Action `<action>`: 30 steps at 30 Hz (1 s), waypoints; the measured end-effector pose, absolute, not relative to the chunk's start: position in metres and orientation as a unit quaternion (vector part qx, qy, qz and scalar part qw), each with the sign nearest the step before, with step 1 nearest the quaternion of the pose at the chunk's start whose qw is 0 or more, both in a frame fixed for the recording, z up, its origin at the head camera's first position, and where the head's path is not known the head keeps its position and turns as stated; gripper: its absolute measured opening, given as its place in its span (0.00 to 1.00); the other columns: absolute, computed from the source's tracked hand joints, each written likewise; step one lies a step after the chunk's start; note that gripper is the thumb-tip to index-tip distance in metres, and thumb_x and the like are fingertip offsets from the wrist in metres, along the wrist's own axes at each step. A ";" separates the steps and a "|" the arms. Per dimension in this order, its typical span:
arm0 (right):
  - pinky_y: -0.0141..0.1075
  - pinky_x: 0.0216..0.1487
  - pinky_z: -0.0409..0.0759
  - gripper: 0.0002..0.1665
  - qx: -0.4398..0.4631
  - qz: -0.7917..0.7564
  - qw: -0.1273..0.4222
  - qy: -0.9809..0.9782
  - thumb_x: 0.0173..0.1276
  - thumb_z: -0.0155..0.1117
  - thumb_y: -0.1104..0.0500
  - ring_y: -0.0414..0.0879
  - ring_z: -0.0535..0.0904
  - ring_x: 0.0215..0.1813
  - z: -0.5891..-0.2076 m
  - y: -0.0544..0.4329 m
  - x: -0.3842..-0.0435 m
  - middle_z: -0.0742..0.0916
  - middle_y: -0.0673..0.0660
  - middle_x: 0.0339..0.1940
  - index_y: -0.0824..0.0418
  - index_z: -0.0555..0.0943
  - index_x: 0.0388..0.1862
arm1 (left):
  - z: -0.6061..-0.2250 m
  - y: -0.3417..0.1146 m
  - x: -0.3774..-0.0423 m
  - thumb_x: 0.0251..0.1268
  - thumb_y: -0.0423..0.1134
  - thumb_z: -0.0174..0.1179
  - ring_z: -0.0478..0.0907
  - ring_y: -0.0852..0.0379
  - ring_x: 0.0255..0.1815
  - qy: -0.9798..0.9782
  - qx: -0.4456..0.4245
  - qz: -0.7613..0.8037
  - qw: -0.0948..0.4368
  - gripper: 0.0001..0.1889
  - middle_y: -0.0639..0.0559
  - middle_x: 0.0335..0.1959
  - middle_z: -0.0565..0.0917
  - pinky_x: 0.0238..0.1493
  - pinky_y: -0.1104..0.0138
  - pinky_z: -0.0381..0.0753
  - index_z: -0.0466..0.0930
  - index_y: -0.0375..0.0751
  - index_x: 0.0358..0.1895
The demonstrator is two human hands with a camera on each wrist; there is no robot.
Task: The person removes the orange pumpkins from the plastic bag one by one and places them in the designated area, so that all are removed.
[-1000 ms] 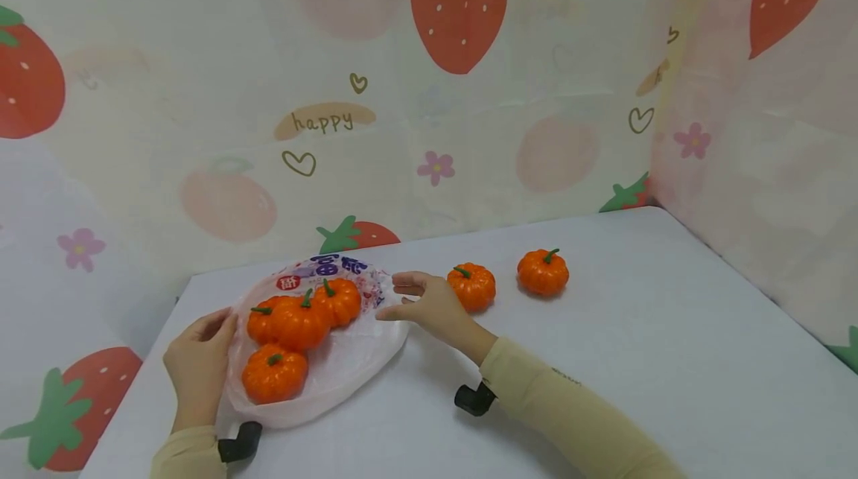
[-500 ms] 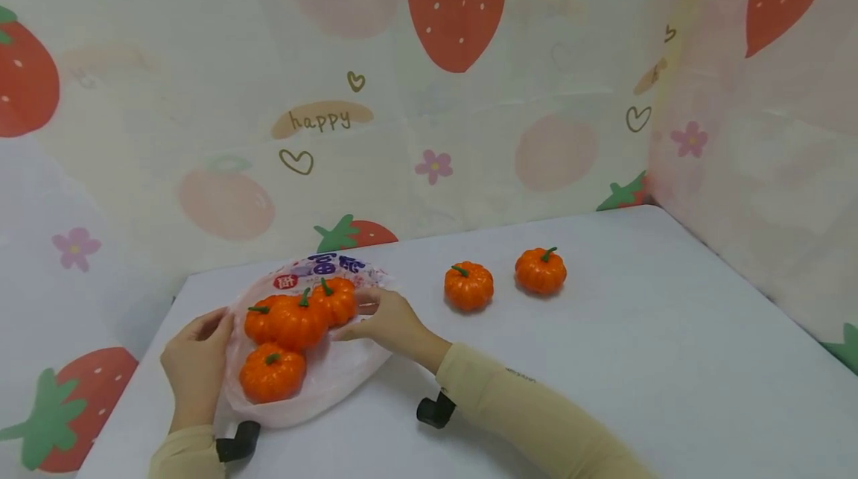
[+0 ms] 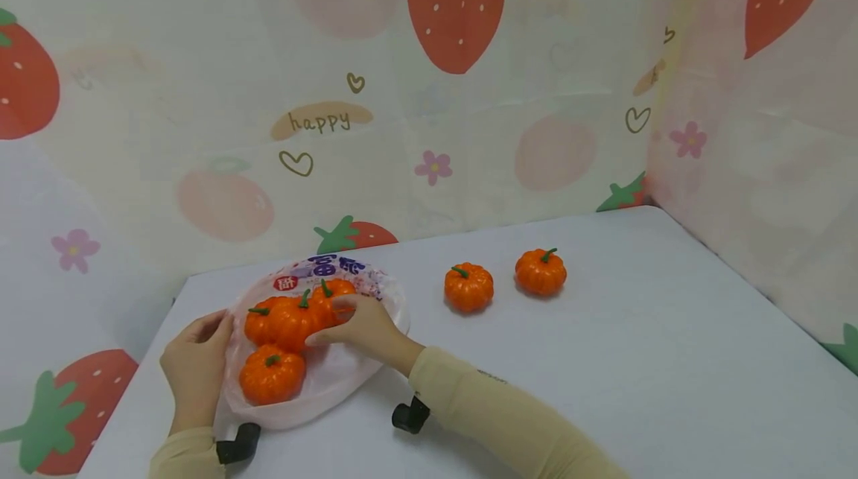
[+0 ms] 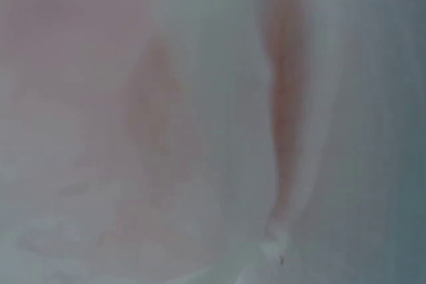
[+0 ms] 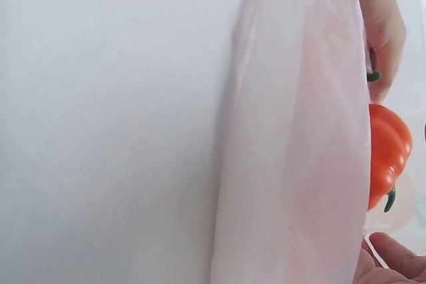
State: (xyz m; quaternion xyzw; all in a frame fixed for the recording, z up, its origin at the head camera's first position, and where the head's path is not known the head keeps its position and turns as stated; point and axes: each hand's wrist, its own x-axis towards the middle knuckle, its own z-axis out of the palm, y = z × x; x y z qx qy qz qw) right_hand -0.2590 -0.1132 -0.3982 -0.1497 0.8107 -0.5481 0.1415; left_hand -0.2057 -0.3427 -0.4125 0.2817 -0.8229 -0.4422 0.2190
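Note:
A thin white plastic bag (image 3: 318, 408) with purple and red print lies spread at the left, with several small orange pumpkins on it. My left hand (image 3: 194, 367) pinches the bag's left edge. At the rear right of the group, my right hand (image 3: 365, 326) curves its fingers round a pumpkin (image 3: 328, 291), its thumb in front and its palm hiding part of it. A larger pumpkin (image 3: 293, 322) touches that one, and a front pumpkin (image 3: 271, 375) sits nearest me. In the right wrist view the bag's side (image 5: 293, 131) covers much of the scene. The left wrist view is blurred.
Two more orange pumpkins, a nearer one (image 3: 468, 287) and a farther one (image 3: 541, 272), stand right of the bag on the white table (image 3: 603, 360). A strawberry-patterned curtain (image 3: 469, 121) hangs along the back and sides. Black wrist mounts (image 3: 410, 414) project below both forearms.
My right hand has moved left from the bag's right rim to the rear right pumpkin, and its fingers have come round it. The left hand keeps its pinch on the bag.

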 end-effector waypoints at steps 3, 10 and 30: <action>0.46 0.71 0.74 0.44 -0.146 -0.547 0.139 0.813 0.51 0.80 0.43 0.52 0.73 0.70 -0.399 -0.116 -0.259 0.82 0.54 0.65 0.58 0.77 0.65 | -0.412 -0.342 -0.206 0.72 0.61 0.51 0.76 0.53 0.58 -0.822 0.280 -0.445 0.218 0.29 0.43 0.61 0.82 0.58 0.74 0.78 0.79 0.45 0.64; 0.44 0.72 0.74 0.45 -0.138 -0.540 0.133 0.820 0.51 0.81 0.42 0.50 0.74 0.69 -0.403 -0.124 -0.261 0.82 0.54 0.65 0.58 0.77 0.65 | -0.410 -0.344 -0.205 0.72 0.61 0.50 0.76 0.51 0.60 -0.827 0.285 -0.437 0.212 0.29 0.42 0.62 0.82 0.63 0.65 0.78 0.78 0.45 0.64; 0.43 0.68 0.78 0.39 -0.114 -0.569 0.149 0.801 0.53 0.80 0.49 0.49 0.75 0.67 -0.407 -0.138 -0.260 0.83 0.52 0.63 0.56 0.78 0.64 | -0.411 -0.343 -0.209 0.71 0.61 0.52 0.77 0.52 0.57 -0.823 0.294 -0.430 0.225 0.28 0.43 0.60 0.83 0.60 0.69 0.79 0.80 0.45 0.63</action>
